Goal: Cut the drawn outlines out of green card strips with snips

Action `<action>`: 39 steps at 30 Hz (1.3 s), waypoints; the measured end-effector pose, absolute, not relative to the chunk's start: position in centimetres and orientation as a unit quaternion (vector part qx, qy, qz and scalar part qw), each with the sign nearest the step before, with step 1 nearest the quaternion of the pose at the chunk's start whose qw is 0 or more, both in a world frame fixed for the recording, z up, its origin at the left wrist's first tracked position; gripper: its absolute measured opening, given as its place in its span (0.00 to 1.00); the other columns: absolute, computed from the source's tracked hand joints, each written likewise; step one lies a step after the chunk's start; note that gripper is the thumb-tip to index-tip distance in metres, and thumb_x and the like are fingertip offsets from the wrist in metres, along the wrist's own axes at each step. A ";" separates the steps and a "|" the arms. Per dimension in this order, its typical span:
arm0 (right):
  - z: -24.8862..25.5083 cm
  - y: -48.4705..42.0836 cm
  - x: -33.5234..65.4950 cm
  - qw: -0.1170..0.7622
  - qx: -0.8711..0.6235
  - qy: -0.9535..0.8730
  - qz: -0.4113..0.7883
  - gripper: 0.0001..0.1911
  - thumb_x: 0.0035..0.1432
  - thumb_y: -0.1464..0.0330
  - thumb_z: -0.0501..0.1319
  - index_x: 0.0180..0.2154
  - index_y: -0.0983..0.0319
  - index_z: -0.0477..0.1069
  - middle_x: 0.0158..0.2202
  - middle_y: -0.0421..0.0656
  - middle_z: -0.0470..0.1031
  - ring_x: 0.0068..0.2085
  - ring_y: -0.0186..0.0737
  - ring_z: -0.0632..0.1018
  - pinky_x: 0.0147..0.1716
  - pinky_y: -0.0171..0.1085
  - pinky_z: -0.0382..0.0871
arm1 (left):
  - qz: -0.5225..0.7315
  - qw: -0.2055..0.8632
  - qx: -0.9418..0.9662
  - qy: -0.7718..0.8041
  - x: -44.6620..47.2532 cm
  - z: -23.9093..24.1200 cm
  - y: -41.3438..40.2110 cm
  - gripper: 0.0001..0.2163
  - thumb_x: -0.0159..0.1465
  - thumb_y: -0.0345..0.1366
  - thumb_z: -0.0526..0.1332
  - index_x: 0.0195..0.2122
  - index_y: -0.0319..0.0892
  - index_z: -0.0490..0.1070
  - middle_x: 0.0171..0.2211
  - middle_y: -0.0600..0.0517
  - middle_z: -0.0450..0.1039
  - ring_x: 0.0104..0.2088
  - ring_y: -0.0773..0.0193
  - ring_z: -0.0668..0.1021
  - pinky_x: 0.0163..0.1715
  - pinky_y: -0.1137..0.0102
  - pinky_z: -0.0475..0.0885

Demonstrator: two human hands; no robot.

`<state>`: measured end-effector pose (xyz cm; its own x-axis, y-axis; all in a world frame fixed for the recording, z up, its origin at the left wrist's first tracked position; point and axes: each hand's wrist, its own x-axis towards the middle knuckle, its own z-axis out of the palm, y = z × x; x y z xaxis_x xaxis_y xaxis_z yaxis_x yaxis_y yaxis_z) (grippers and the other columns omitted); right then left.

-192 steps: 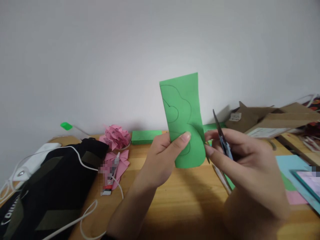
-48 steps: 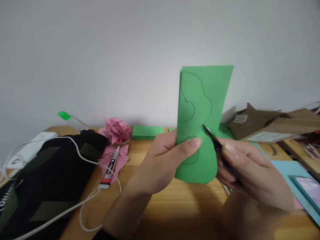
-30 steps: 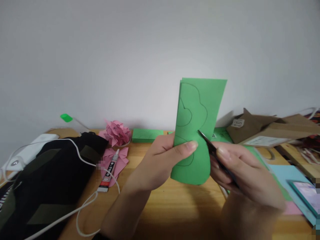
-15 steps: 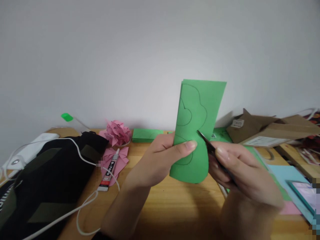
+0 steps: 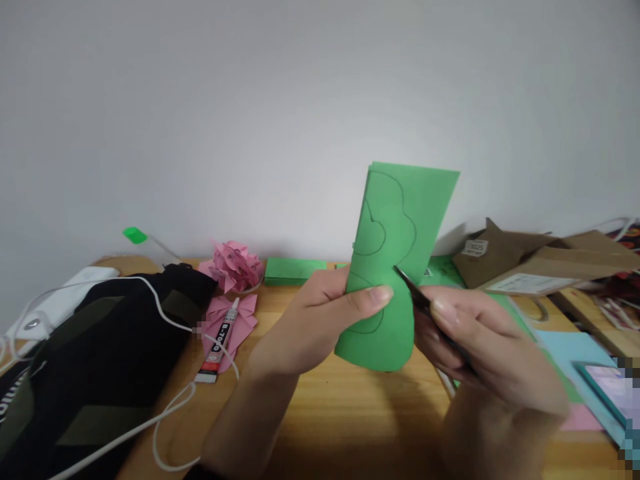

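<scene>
My left hand (image 5: 320,320) pinches a folded green paper (image 5: 400,220) upright above the wooden table (image 5: 350,413), thumb across its lower front. Curved pencil outlines are drawn on the paper. My right hand (image 5: 485,353) grips dark scissors (image 5: 413,290). Their blades sit in the paper's right edge at the drawn line, just above my left thumb. The scissor handles are hidden inside my fingers.
At left lie a black bag (image 5: 90,360) with a white cable (image 5: 160,427), a glue tube (image 5: 217,343), pink paper shapes (image 5: 233,267) and a green paper block (image 5: 293,270). On the right are brown paper packaging (image 5: 530,257), light blue paper (image 5: 570,347) and a phone (image 5: 607,390).
The scissors, held clear of the paper at first, now cut into its right edge. In the last second the paper has tilted slightly and its lower end has shifted left.
</scene>
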<state>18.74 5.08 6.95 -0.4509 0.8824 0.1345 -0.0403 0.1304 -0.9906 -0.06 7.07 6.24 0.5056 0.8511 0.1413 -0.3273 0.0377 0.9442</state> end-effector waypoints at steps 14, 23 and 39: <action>7.5 4.9 19.8 0.363 -0.287 -0.628 0.626 0.26 0.69 0.55 0.54 0.21 0.61 0.56 0.14 0.31 0.50 0.16 0.25 0.51 0.14 0.29 0.44 | 0.428 0.704 0.541 0.171 -0.5 6.7 7.3 0.14 0.63 0.37 0.63 0.21 0.40 0.67 0.19 0.55 0.62 0.20 0.72 0.65 0.20 0.74 0.61; 7.8 5.0 19.3 0.365 -0.289 -0.612 0.639 0.27 0.69 0.55 0.54 0.21 0.61 0.54 0.14 0.31 0.50 0.15 0.24 0.51 0.13 0.27 0.44 | 0.407 0.710 0.546 0.182 -0.6 7.0 7.2 0.13 0.65 0.35 0.60 0.24 0.38 0.67 0.21 0.56 0.62 0.22 0.73 0.65 0.21 0.76 0.60; 7.6 5.0 19.3 0.363 -0.325 -0.587 0.647 0.27 0.65 0.51 0.57 0.20 0.60 0.57 0.13 0.31 0.49 0.13 0.26 0.50 0.10 0.29 0.41 | 0.423 0.694 0.552 0.187 -0.3 7.0 7.3 0.12 0.64 0.33 0.60 0.23 0.39 0.68 0.22 0.55 0.64 0.22 0.72 0.65 0.23 0.74 0.61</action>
<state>19.34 4.98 7.58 -0.5250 0.8511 0.0054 -0.0882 -0.0480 -0.9949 -0.33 7.31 6.98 0.5726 0.7932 0.2075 -0.3813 0.0336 0.9238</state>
